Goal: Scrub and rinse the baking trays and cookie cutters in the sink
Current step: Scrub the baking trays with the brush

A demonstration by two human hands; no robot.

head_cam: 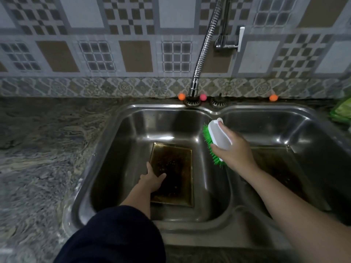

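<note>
A dark, stained rectangular baking tray lies flat on the bottom of the left basin of a steel double sink. My left hand reaches down to the tray's left edge, thumb on the inside of the tray and fingers at its rim. My right hand grips a white scrub brush with green bristles above the divider between the basins, bristles facing left. A second dark tray lies in the right basin, partly hidden by my right arm. No cookie cutters are visible.
A flexible chrome faucet hose hangs over the left basin's back rim, with no water running. A lever tap is on the tiled wall. Patterned stone counter extends left. A green bag sits at the far right.
</note>
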